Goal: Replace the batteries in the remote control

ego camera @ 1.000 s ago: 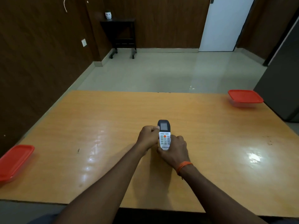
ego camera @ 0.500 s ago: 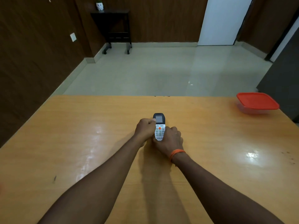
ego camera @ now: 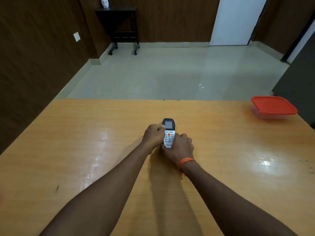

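Wooden table (ego camera: 68,150): both hands (ego camera: 153,136) grip remote (ego camera: 168,133); red-lidded container (ego camera: 273,107) contents unclear.

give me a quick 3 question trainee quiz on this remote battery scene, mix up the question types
1. True or false: the white and black remote control lies with its buttons facing down on the orange-brown wooden table.
2. Multiple choice: the clear plastic container with the red lid sits at the table's
A. near left corner
B. far right corner
C. middle
3. Fill in: the orange thread band is on the ___ wrist.

Key
1. False: the screen and buttons face up, with the left hand and right hand gripping its sides.
2. B
3. right
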